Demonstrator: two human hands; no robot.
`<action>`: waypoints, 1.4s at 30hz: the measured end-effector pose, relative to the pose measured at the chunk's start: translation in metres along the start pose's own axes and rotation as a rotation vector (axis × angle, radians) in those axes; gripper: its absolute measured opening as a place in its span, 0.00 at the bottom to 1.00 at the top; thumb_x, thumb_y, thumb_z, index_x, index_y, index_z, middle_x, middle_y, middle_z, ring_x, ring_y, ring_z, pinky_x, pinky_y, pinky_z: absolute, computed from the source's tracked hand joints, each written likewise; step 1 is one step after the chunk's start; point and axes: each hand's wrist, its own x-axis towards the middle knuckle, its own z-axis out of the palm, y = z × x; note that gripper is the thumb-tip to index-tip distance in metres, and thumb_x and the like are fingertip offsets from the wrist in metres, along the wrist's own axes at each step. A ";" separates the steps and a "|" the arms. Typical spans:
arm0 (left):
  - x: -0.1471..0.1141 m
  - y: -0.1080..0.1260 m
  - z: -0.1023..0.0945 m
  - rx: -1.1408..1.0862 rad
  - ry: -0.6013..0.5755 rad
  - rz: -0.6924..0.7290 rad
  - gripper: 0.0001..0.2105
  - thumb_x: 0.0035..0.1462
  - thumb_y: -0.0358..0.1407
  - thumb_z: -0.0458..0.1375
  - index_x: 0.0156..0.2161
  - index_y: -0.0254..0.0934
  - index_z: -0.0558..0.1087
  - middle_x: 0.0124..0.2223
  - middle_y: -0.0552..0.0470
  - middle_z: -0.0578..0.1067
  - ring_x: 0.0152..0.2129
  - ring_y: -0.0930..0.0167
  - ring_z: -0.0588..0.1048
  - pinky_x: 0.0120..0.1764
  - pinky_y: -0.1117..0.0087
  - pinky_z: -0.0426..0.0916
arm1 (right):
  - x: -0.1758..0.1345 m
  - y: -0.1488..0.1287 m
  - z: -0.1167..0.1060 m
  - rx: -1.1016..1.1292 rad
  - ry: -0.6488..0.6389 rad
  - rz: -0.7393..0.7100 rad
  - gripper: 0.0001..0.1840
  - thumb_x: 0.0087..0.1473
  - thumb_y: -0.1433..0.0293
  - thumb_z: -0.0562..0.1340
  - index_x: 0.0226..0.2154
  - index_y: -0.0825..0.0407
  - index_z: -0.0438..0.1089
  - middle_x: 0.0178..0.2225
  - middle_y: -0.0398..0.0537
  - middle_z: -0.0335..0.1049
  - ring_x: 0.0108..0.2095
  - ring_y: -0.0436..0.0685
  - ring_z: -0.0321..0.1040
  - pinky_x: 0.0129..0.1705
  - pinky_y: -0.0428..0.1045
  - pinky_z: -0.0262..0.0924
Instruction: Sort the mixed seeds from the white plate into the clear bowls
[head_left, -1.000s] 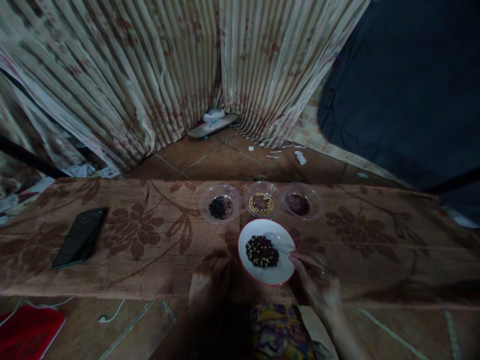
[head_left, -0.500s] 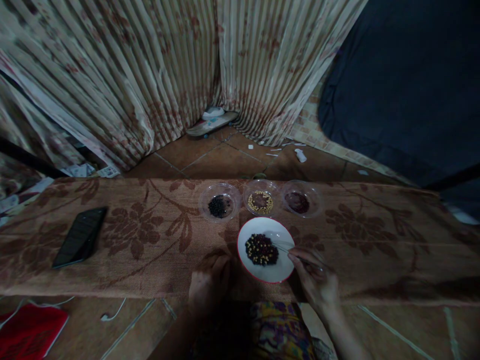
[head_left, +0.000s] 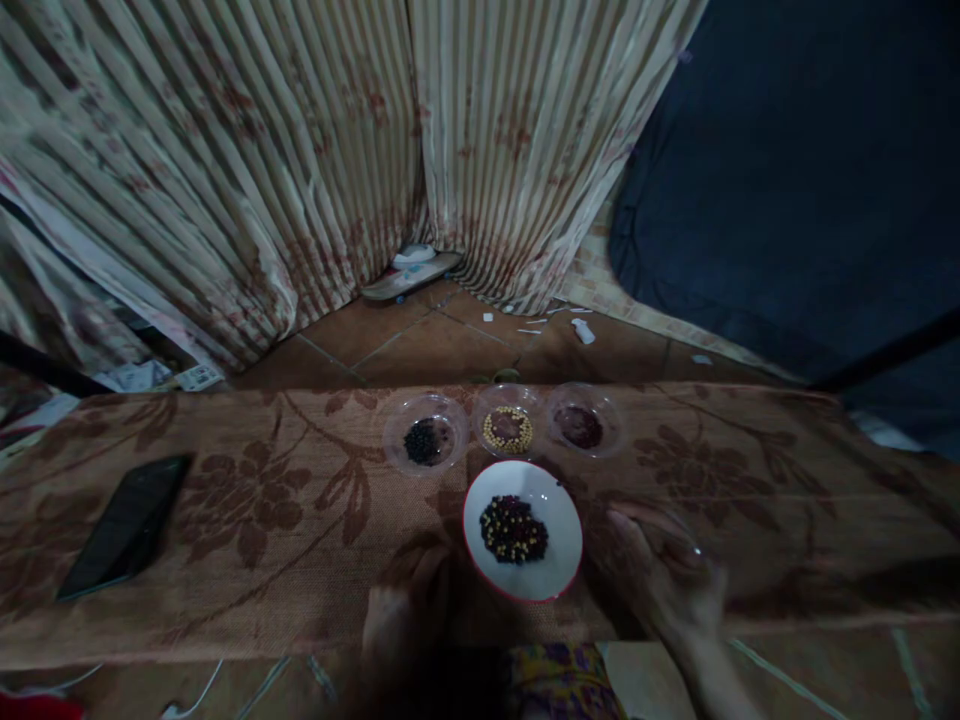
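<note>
A white bowl (head_left: 559,565) with a red rim holds a mound of mixed dark and yellow beans (head_left: 514,530). Right of it, my right hand (head_left: 660,570) is blurred, with fingers closed round thin metal tweezers (head_left: 696,552); their tips are not clear. My left hand (head_left: 409,600) rests curled on the cloth left of the bowl, in shadow, with nothing visible in it. Behind the bowl stand three clear plastic bowls: one with black beans (head_left: 422,441), one with yellow beans (head_left: 508,430), one with dark red beans (head_left: 581,427).
A patterned brown cloth (head_left: 262,560) covers the narrow table. A black phone (head_left: 124,525) lies at the left. Beyond the table are a skateboard (head_left: 412,277), scraps on the tiled floor, striped curtains (head_left: 337,130) and a dark blue cover (head_left: 787,180).
My right hand has pulled back to the right, taking the tweezers out of the white bowl. My left hand stays curled beside the bowl. The view has tilted up a little.
</note>
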 end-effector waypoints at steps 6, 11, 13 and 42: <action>-0.004 -0.009 0.008 -0.009 0.058 0.047 0.10 0.65 0.36 0.49 0.40 0.42 0.74 0.35 0.51 0.80 0.31 0.69 0.79 0.31 0.71 0.73 | 0.072 0.017 -0.004 0.015 0.258 -0.041 0.15 0.52 0.57 0.68 0.31 0.53 0.77 0.33 0.53 0.79 0.34 0.59 0.75 0.40 0.55 0.69; -0.005 -0.007 0.006 -0.009 0.039 0.015 0.10 0.65 0.35 0.49 0.40 0.42 0.74 0.36 0.51 0.80 0.31 0.70 0.79 0.32 0.71 0.73 | 0.060 0.025 0.001 0.048 0.269 0.050 0.16 0.49 0.56 0.69 0.28 0.53 0.76 0.30 0.52 0.79 0.33 0.60 0.76 0.38 0.55 0.70; -0.003 -0.003 0.001 -0.009 -0.017 -0.004 0.10 0.65 0.34 0.49 0.39 0.41 0.74 0.35 0.51 0.80 0.31 0.70 0.78 0.33 0.71 0.73 | 0.039 0.017 -0.003 0.041 0.235 0.092 0.15 0.49 0.57 0.69 0.28 0.52 0.77 0.30 0.51 0.79 0.33 0.60 0.76 0.37 0.55 0.71; -0.002 0.003 -0.001 -0.009 -0.065 -0.035 0.08 0.65 0.34 0.51 0.39 0.40 0.73 0.34 0.51 0.78 0.31 0.71 0.76 0.35 0.71 0.69 | -0.029 0.005 -0.001 0.007 -0.272 0.091 0.12 0.56 0.59 0.65 0.33 0.49 0.78 0.37 0.52 0.78 0.40 0.60 0.76 0.41 0.54 0.72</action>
